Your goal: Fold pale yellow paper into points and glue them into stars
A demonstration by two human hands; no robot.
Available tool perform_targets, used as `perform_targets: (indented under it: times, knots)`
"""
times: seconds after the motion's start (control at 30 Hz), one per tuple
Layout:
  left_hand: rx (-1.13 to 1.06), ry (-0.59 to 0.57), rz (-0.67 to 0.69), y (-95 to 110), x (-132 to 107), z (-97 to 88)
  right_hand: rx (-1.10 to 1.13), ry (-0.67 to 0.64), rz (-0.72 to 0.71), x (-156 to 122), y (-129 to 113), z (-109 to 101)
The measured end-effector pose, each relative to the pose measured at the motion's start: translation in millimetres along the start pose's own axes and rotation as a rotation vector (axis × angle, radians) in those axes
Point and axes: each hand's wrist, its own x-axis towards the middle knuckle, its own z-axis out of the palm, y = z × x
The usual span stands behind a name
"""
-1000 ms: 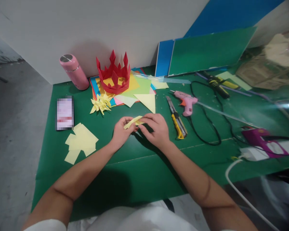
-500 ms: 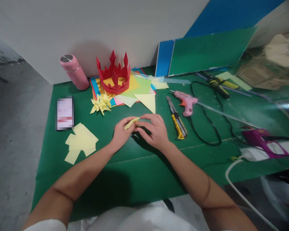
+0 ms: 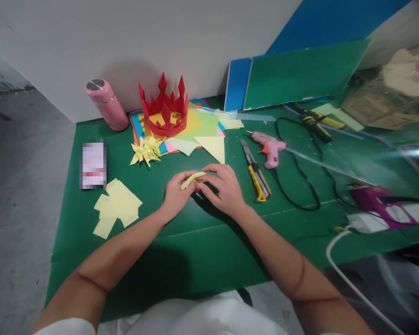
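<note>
Phone (image 3: 93, 164), screen blurred, lying flat near the left edge of the green table (image 3: 226, 256). Pink bottle (image 3: 107, 106) standing in the back left corner. Loose yellow slips (image 3: 120, 204) overlapping in front of the phone, inward from the left edge. Cluster of folded yellow points (image 3: 146, 151) just in front of a pile of coloured sheets (image 3: 205, 128) spread along the back edge, red paper crown (image 3: 165, 122) upright on that pile. Left hand (image 3: 177, 193) above the middle of the table, between the back and front edges, thumb and fingers pinching a folded yellow strip (image 3: 191, 179). Right hand (image 3: 225, 190) facing it, fingers bent at the strip's right end; gripping or only touching, impossible to tell. Yellow-handled cutter (image 3: 257, 174) to the right of that hand, blade bare and pointing at the back edge. Pink glue gun (image 3: 271, 151) beside the cutter, nozzle aimed left. Green panel (image 3: 300, 77) leaning along the back edge. Yellow-and-black tool handles (image 3: 317, 128) in front of that panel. Toward the front edge, far right, purple box (image 3: 366, 201) touching or nearly touching a white plug (image 3: 368, 223)
</note>
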Motion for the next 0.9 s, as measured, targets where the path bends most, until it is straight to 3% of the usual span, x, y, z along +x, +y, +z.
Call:
perform_targets:
  times: [0.3,0.47,0.63,0.9]
  knots:
    - [0.068,-0.024,0.071,-1,0,-2.5,-0.008,-0.016,-0.002,0,2,0]
    - [0.061,-0.044,0.064,-2,-1,-0.8,-0.105,0.055,0.033,-1,-2,1]
    - [0.299,-0.046,0.229,1,-4,-0.6,-0.177,0.125,0.060,-2,-5,3]
    - [0.384,-0.051,0.305,3,-3,-2.2,-0.230,0.194,0.000,-3,-13,5]
